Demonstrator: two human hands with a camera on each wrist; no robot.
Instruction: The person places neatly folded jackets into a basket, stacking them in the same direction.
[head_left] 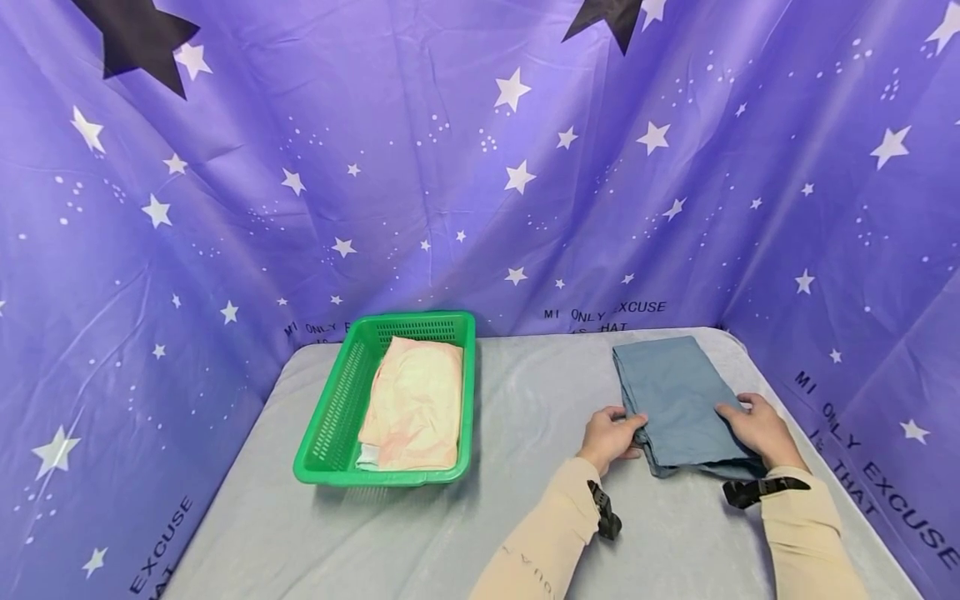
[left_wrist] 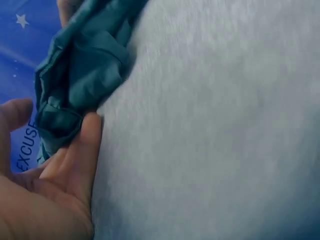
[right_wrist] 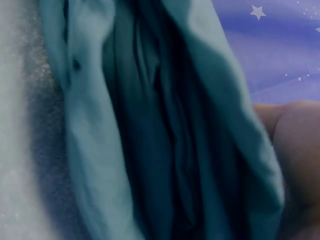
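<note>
While the left hand [head_left: 611, 437] pinches the blue cloth [head_left: 675, 400] at left, thumb on top, right hand [head_left: 763, 429] gripping opposite, grey table [head_left: 540, 508] beneath — green basket [head_left: 360, 478] apart, starry purple curtain [head_left: 420, 183] round us.

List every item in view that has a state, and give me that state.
Blue-grey cloth: folded, lying on the table cover, near-edge layers gaping.
Green basket: upright, holding cloths.
Pale pink cloth: folded, inside the basket.
Whitish cloth: mostly covered by the pink one.
Left hand: gripping the blue-grey cloth's left edge.
Right hand: holding its right edge.
Table cover: spread out.
Purple curtain: hanging, creased.
</note>
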